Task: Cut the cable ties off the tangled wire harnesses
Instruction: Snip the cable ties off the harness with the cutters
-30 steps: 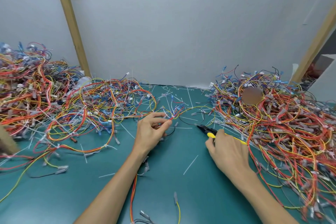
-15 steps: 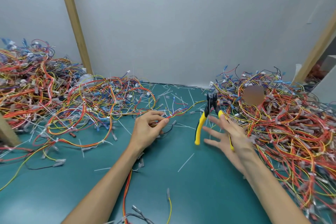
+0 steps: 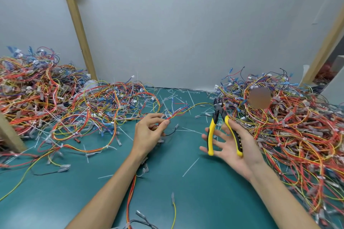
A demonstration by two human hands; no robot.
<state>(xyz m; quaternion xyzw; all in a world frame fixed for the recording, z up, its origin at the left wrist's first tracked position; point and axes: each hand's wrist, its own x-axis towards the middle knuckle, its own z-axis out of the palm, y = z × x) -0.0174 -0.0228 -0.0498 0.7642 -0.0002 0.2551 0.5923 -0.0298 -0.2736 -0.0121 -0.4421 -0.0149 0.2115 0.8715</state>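
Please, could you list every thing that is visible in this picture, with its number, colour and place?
left heap: one, red, orange, yellow, blue wires; far left
middle heap: one, same colours; left of centre
right heap: one, mostly red and orange; right
held harness: one, red, yellow, blue; centre
cutters: one, yellow and black; across the right palm
cut ties: many, white; scattered on the mat
mat: one, teal; under everything
wooden posts: two, tan; against the wall
wall: one, grey; behind
left hand: pinches the held harness
right hand: fingers spread, carries the cutters
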